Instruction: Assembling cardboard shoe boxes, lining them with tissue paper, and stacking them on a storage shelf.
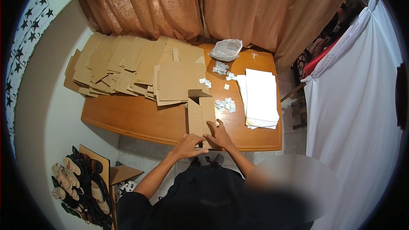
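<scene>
- Pressing both hands on a flat cardboard piece [200, 117] at the near edge of the wooden table [128, 117], w/ a flap standing up at its far end.
- Left hand [187, 145] lies fingers-down on the near end of the piece; not clenched, more a flat press than a grasp.
- Right hand [219, 135] rests on its right side, fingers spread. We can't tell if any finger hooks under the edge.
- We judge the piece light, stiff along the panels, bendy at the creases; best held at the panel edges, not the flap.
- Nearby: cardboard stack [128, 66] at far left, white sheets [260, 98] at right, small white packets [225, 104] just beside the piece, plastic bag [226, 49] at the back.
</scene>
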The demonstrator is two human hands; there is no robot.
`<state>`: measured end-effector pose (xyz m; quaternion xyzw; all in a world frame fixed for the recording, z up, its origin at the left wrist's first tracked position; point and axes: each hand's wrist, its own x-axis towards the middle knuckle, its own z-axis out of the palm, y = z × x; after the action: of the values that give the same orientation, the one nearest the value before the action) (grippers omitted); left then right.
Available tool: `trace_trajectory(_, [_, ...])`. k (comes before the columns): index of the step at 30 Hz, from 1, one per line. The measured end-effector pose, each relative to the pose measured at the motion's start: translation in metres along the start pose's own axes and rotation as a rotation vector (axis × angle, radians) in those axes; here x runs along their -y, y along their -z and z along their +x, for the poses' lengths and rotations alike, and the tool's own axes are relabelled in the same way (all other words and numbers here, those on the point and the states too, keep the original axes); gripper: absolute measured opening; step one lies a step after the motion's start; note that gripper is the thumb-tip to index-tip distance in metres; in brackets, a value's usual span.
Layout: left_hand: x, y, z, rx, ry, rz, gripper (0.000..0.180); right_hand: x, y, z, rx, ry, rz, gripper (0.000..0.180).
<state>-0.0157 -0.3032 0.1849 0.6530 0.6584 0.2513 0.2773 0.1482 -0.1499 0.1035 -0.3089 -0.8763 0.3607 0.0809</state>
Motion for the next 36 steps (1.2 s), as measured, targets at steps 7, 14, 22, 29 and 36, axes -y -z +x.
trace_trajectory(7, [-0.001, -0.027, -0.006, -0.135, -0.01, 0.075, 0.017, 0.015, 0.001, 0.032, -0.039, -0.12, -0.083, 0.064])
trace_trajectory(14, [0.013, -0.037, 0.007, -0.309, 0.225, -0.028, 0.016, 0.02, 0.006, 0.058, -0.005, -0.223, -0.137, 0.068])
trace_trajectory(22, [0.043, -0.059, 0.009, -0.434, 0.284, -0.013, 0.013, 0.035, 0.005, 0.06, -0.01, -0.264, -0.19, 0.078])
trace_trajectory(29, [0.053, -0.061, 0.015, -0.404, 0.384, -0.028, 0.012, 0.029, 0.007, 0.061, 0.011, -0.268, -0.114, 0.09])
trace_trajectory(36, [0.051, -0.058, 0.023, -0.393, 0.317, 0.032, 0.012, 0.027, 0.009, 0.061, 0.048, -0.293, -0.11, 0.092])
